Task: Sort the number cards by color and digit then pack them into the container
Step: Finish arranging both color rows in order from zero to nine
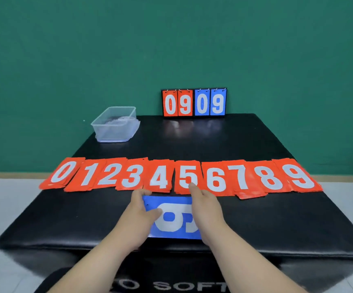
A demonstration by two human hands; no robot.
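Green wall (65, 60) behind, black padded table (256, 144) below: your red cards (184, 176) lie 0 to 9 across mid-frame, digits readable at a glance. Lower centre, your left hand (138, 214) pinches the blue cards (177, 223), thumb on top; your right hand (206, 208) rests straight-fingered against their right edge, probably squaring them. How many lie beneath is hidden. The container (116, 132), upper left, holds something dark, unclear.

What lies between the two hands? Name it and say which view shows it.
The head view shows a blue card between the left hand and the right hand, its white digit turned sideways. The left hand grips its left edge.
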